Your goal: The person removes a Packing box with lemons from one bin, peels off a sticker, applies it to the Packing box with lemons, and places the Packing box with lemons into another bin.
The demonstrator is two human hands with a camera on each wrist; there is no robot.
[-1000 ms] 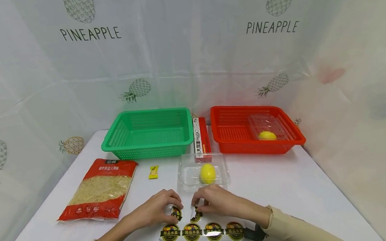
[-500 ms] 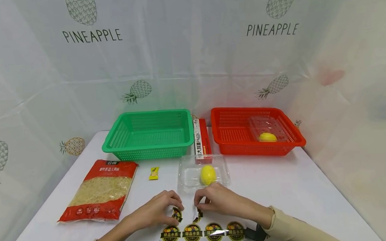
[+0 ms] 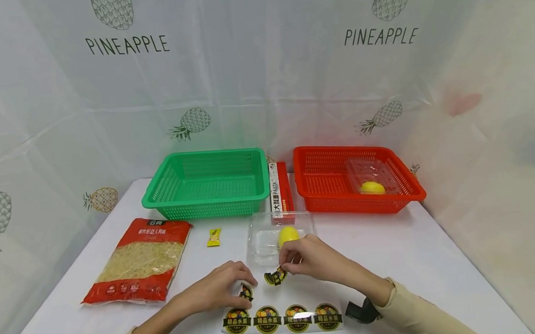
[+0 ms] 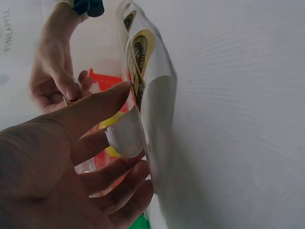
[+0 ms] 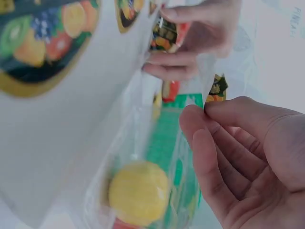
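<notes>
My right hand (image 3: 316, 257) pinches a round black-and-gold fruit sticker (image 3: 275, 277) between thumb and fingertips, lifted off the sticker sheet (image 3: 305, 294). In the right wrist view that sticker (image 5: 218, 88) hangs curled past the thumb. At the sheet's upper left corner, my left hand (image 3: 212, 289) grips the edge, thumb in front and fingers behind, beside another sticker (image 3: 246, 292). The left wrist view shows the sheet (image 4: 159, 105) bent up at the thumb. Several stickers line its near edge. Just beyond the hands, a clear plastic box (image 3: 262, 246) holds a yellow lemon (image 3: 288, 233), partly hidden by my right hand.
A green basket (image 3: 215, 210) and a red basket (image 3: 343, 205) stand at the back, with a pasta box (image 3: 281, 189) between them. The red one holds another clear box with a yellow fruit (image 3: 372, 187). A pasta bag (image 3: 140, 261) and a small yellow packet (image 3: 213, 237) lie left.
My right hand has moved up and to the right, pulling the sticker off the sheet. The left hand stays at the sheet's corner.
</notes>
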